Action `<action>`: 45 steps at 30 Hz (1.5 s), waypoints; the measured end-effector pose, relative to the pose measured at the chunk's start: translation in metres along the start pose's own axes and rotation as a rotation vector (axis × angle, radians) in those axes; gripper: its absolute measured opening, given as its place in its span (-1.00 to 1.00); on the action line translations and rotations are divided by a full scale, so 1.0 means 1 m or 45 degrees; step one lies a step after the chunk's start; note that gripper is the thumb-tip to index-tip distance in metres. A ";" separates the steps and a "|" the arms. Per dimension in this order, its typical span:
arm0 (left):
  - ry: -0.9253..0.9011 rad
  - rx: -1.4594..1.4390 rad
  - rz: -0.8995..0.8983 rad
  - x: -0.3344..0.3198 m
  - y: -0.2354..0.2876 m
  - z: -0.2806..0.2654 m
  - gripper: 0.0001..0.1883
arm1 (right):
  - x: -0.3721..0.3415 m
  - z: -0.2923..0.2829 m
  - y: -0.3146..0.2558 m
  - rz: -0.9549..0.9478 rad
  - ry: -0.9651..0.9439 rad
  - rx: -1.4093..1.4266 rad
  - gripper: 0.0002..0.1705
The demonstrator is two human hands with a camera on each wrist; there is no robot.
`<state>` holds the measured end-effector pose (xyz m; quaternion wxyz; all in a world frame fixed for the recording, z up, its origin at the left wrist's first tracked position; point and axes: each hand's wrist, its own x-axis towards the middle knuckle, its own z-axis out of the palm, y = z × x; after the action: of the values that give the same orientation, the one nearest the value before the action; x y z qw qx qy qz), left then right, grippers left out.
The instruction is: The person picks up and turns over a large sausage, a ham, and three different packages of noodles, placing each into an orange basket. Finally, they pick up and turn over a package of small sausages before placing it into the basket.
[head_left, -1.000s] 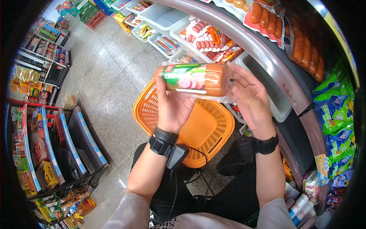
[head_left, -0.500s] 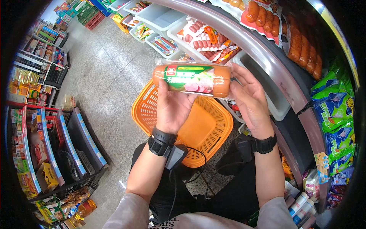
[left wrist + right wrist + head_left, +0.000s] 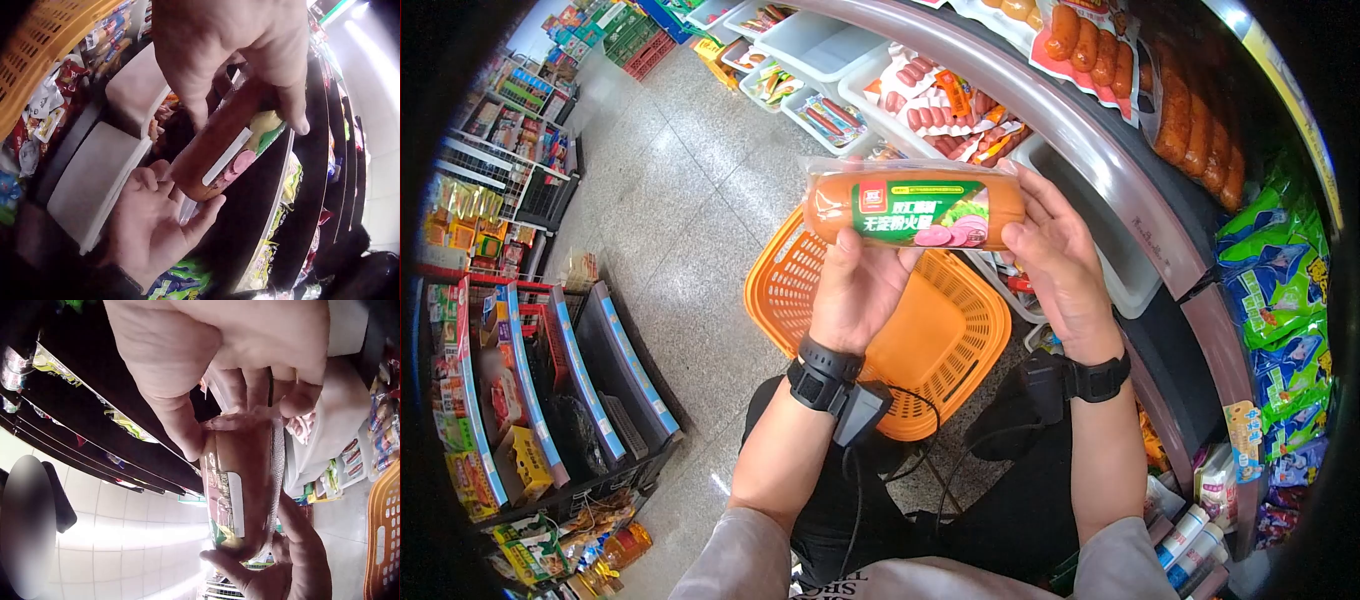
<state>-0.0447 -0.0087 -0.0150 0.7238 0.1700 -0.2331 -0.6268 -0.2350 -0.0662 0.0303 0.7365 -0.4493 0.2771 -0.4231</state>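
A plastic-wrapped ham sausage (image 3: 915, 210) with a green label lies level between both hands, label turned up to the head camera. The left hand (image 3: 858, 290) grips its left part, thumb on the near side and fingers behind. At the other end the right hand (image 3: 1060, 265) holds it between thumb and fingers. In the left wrist view the left hand (image 3: 231, 50) is above the sausage (image 3: 215, 147), the right hand (image 3: 150, 219) at its lower end. The right wrist view has the right hand (image 3: 225, 350) at the top end of the sausage (image 3: 250, 481).
Below the hands an orange basket (image 3: 930, 345) stands on the floor. White bins (image 3: 825, 45) with packed sausages run along the curved shelf edge (image 3: 1040, 80). Green snack bags (image 3: 1280, 320) hang at the right; a low rack (image 3: 590, 380) stands at the left.
The sausage has rolled so its green label faces the head camera more fully, and it has shifted slightly right. Both hands have stayed nearly in place around it.
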 end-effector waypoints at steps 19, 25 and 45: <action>0.040 0.129 0.025 0.000 0.004 0.010 0.12 | 0.001 -0.003 0.002 -0.069 0.009 -0.165 -0.14; 0.018 0.120 0.017 0.000 0.005 0.010 0.12 | 0.001 0.000 0.002 -0.085 0.046 -0.104 -0.18; -0.061 0.072 -0.014 0.000 0.007 0.010 0.09 | 0.001 0.000 0.003 -0.105 -0.014 -0.092 -0.20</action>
<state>-0.0441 -0.0069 -0.0028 0.7095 0.1764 -0.2671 -0.6278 -0.2334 -0.0668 0.0276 0.7032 -0.4889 0.2695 -0.4403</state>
